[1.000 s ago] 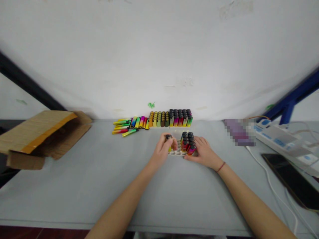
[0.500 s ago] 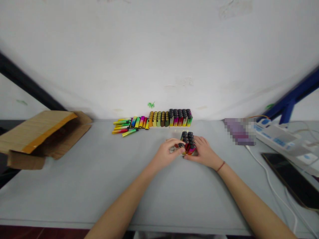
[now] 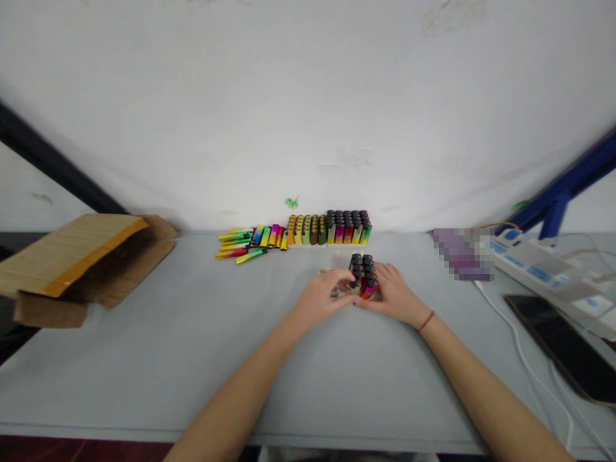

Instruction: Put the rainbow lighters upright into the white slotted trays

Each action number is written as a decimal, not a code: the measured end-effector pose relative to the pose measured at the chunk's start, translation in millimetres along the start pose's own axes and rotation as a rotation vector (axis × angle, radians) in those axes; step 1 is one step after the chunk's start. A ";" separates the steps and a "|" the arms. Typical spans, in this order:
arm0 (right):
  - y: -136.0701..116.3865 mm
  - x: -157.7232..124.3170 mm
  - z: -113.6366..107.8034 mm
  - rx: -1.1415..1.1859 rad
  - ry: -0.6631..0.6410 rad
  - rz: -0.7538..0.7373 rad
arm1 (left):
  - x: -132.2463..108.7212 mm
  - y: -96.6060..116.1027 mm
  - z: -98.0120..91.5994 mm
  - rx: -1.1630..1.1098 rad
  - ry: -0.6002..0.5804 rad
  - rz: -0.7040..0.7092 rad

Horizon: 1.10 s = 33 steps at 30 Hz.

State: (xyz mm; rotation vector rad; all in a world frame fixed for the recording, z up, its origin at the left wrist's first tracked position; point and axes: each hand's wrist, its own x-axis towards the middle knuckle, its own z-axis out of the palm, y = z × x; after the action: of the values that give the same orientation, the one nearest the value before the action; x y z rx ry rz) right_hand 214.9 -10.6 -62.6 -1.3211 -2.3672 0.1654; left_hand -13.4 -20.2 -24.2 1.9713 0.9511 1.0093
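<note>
Several black-topped lighters (image 3: 368, 277) stand upright in two columns in a clear plastic tray (image 3: 326, 271) in front of me. My right hand (image 3: 397, 296) wraps the tray's right side, thumb along its front edge, steadying it. On the other side, my left hand (image 3: 321, 294) curves over the tray's left part with thumb and fingers apart. Its fingertips are at the front left lighter (image 3: 355, 286), which stands in line with the others. The lower part of that lighter is partly hidden by the fingers.
Against the wall stand a block of black-topped lighters (image 3: 349, 228) and a block of gold-topped lighters (image 3: 307, 231). Loose colourful lighters (image 3: 250, 242) lie left of them. An open cardboard box (image 3: 81, 256) is far left; a power strip (image 3: 543, 269), phone (image 3: 563, 346) and white cable (image 3: 517, 343) are right.
The lighter pinched in my left hand has moved slightly right and down into the front of the left column. My left thumb and fingers have spread apart. The right hand has stayed put.
</note>
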 end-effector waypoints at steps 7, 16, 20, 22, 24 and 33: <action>-0.1 -0.4 -0.2 0.005 -0.003 0.007 | -0.6 3.6 -13.8 0.266 -0.114 0.220; -0.3 -0.9 0.0 0.002 0.007 0.003 | -1.9 -1.7 -14.1 0.303 -0.145 0.241; 0.4 -0.9 0.3 0.002 0.000 -0.004 | -2.4 -2.0 -14.7 0.359 -0.135 0.270; 0.6 -1.0 0.5 0.005 0.005 -0.007 | -2.5 -0.6 -14.9 0.376 -0.128 0.278; 0.6 -1.0 0.5 0.007 0.007 -0.007 | -1.9 0.3 -15.7 0.398 -0.113 0.278; -0.4 -1.3 -0.1 0.006 -0.007 0.011 | -0.3 -36.7 -80.7 0.823 0.366 -0.193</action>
State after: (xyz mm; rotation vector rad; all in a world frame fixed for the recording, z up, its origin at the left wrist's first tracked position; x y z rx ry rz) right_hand 215.2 -11.9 -62.8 -1.3333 -2.3630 0.1808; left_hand -93.4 17.7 -19.5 2.2885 1.9614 0.9666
